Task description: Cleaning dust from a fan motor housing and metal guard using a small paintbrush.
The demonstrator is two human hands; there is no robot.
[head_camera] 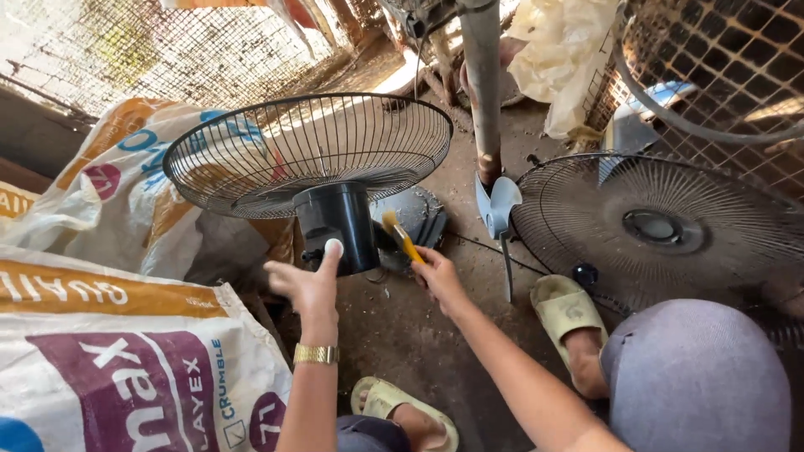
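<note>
My left hand (308, 280) grips the black motor housing (339, 224) of a fan, thumb pressed on its side. The rear wire grille (251, 155) is still fixed to the housing and tilts upward. My right hand (439, 280) holds a small yellow-handled brush (402, 237), its bristles touching the right side of the housing. A gold bracelet (316, 354) sits on my left wrist.
A second fan grille (578, 209) lies on the ground at right, next to a pale blue fan blade (499, 205) and a metal pole (483, 84). Printed feed sacks (117, 335) pile up at left. Wire mesh fences the back. My sandalled feet (569, 310) rest on the dirt floor.
</note>
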